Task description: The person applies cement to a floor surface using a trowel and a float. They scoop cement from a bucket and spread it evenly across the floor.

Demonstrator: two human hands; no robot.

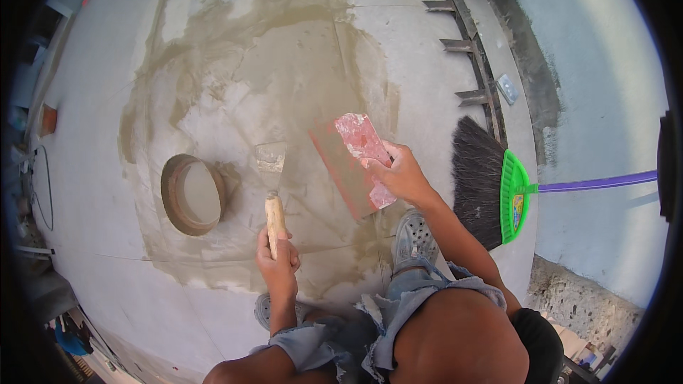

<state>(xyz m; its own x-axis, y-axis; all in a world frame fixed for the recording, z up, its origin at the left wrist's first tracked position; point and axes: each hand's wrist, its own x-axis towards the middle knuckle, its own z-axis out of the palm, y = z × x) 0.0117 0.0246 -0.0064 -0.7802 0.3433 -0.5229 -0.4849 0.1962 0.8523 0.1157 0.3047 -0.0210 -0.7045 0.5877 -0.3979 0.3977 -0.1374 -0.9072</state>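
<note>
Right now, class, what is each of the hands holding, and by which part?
Left hand: a scraper, by its wooden handle. Right hand: a wide flat trowel, by its pink grip.

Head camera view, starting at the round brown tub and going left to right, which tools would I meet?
Round brown tub → wooden-handled putty knife → reddish plastering trowel → black-bristled broom with green head and purple handle.

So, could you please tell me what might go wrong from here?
The round container sits near the putty knife in the left hand, so a sideways swing might knock it. The right shoe is beside the smeared patch and could mark it. The broom is near the right forearm, which might bump it.
</note>
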